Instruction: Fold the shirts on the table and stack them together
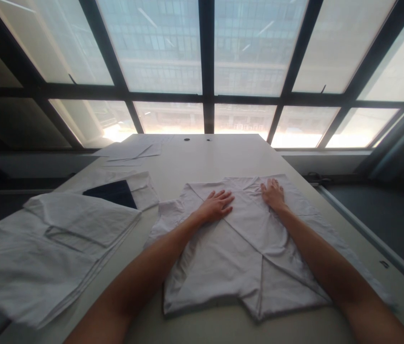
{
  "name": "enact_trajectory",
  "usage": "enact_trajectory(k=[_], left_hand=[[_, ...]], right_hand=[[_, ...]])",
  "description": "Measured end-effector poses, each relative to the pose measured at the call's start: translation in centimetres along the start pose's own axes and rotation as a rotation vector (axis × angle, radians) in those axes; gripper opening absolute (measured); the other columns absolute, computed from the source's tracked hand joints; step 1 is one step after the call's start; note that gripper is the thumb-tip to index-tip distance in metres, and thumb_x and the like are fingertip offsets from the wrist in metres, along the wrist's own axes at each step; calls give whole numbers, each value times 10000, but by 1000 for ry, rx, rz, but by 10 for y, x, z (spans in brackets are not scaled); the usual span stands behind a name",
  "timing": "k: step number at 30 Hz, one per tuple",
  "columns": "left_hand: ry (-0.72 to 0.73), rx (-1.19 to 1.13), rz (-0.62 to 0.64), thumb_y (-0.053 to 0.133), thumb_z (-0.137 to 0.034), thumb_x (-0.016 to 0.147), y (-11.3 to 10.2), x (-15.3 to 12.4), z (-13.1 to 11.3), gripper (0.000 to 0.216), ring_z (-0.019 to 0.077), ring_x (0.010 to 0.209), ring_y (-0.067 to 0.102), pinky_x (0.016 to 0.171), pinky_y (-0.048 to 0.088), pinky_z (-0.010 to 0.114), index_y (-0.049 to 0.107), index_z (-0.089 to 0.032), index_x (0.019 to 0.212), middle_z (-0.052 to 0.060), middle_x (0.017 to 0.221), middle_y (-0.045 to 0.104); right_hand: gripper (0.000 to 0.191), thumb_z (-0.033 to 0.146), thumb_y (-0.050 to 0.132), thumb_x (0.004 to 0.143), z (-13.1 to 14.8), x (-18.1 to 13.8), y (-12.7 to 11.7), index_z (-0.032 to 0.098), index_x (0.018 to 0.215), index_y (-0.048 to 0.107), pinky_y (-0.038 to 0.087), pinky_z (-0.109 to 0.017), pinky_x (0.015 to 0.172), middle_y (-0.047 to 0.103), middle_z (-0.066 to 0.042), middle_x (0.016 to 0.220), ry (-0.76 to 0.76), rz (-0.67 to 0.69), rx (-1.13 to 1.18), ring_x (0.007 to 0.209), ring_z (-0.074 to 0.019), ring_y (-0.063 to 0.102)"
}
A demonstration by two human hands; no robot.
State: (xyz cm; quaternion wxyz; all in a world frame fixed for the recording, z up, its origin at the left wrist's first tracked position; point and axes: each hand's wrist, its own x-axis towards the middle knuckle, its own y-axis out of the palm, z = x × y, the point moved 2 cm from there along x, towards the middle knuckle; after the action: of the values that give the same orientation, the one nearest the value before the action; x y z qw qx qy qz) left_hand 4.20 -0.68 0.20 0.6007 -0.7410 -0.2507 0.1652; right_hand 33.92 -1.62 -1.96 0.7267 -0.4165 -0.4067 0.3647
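A: Where are we?
B: White shirt (pixel 223 267) lies mid-table (pixel 202 157), face down, sides folded in. Left hand (pixel 218 204) and right hand (pixel 273 195) rest flat on its collar end, fingers spread, gripping nothing.
A: Step?
B: Looks like we're pressing the creases. Any further fold needs a grip on the near hem, creases kept aligned.
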Motion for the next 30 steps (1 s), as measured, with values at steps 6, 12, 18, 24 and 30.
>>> enact_trajectory(k=[6, 12, 18, 24, 30], left_hand=[[5, 6, -3, 307, -555, 1038, 1, 0, 0, 571, 246, 1524, 188, 1216, 126, 537, 352, -302, 1548, 22, 1651, 233], [4, 14, -5, 322, -541, 1037, 1, 1, 0, 561, 252, 1523, 193, 1215, 132, 535, 351, -311, 1548, 23, 1651, 235], [-1, 5, 2, 313, -545, 1038, 0, 1, 0, 562, 249, 1525, 184, 1218, 125, 529, 348, -317, 1550, 19, 1650, 241], [1, 2, 8, 304, -555, 1039, 0, 1, 0, 568, 241, 1526, 184, 1221, 115, 520, 346, -312, 1551, 23, 1651, 237], [-1, -1, 10, 306, -555, 1039, 2, 1, 1, 569, 241, 1527, 180, 1218, 121, 530, 348, -308, 1549, 19, 1651, 231]], right_hand=[[548, 406, 361, 1004, 22, -2, -3, 133, 1463, 487, 253, -452, 1196, 395, -156, 1574, -407, 69, 175, 1490, -240, 285], [537, 436, 351, 1031, 33, -13, -1, 176, 1487, 460, 210, -483, 1203, 332, -129, 1610, -492, 277, 27, 1508, -234, 232], [589, 451, 284, 1040, 22, -8, 0, 138, 1530, 378, 182, -510, 1199, 313, -156, 1616, -219, 226, -86, 1506, -258, 227], [664, 475, 278, 1017, 2, 0, 0, 54, 1522, 371, 191, -504, 1191, 307, -198, 1608, 30, 190, -123, 1494, -298, 240], [632, 465, 276, 1009, -19, 6, -1, 95, 1498, 429, 217, -514, 1172, 386, -186, 1570, 118, 110, -131, 1465, -305, 295]])
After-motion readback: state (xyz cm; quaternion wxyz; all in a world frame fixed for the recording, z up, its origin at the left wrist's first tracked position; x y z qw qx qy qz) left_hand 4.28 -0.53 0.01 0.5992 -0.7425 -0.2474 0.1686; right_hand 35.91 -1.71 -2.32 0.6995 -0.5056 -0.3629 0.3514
